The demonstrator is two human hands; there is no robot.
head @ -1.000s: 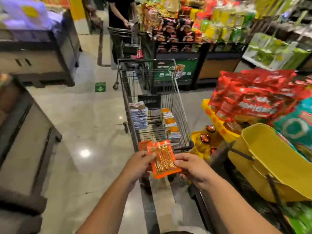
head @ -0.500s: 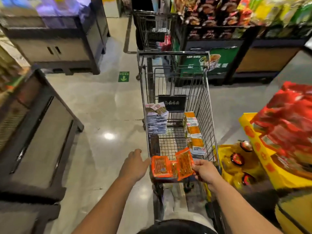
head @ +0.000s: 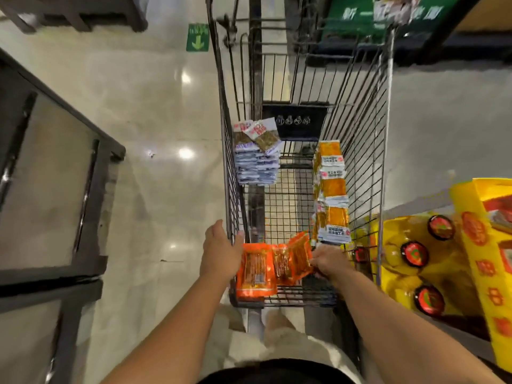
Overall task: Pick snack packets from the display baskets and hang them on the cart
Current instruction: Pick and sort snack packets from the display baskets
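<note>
Orange snack packets (head: 277, 266), joined in a short strip of three or so, hang over the wire at the near end of the cart (head: 365, 112), at the basket's 6 o'clock. The leftmost packet lies flat against the end wall. The others tilt up toward 2 o'clock.

The right hand (head: 331, 263) sits at the strip's 3 o'clock, its fingers (head: 318, 261) curled and pinching the right edge of the last packet. The left hand (head: 220, 252) is at the strip's 9 o'clock, just outside the cart's left wall, with fingers (head: 238, 236) held straight and together and gripping nothing. Their tips reach the wire rim beside the leftmost packet; the view is blurred there, so they may or may not touch the packet itself.

Further into the basket, a stack of white packets (head: 257, 159) hangs on the left wall toward 11 o'clock, and a row of orange-and-white packets (head: 331, 195) hangs along the right wall toward 1 o'clock. Bottles with red caps (head: 414, 253) stand in a yellow display at the cart's 3 o'clock.
</note>
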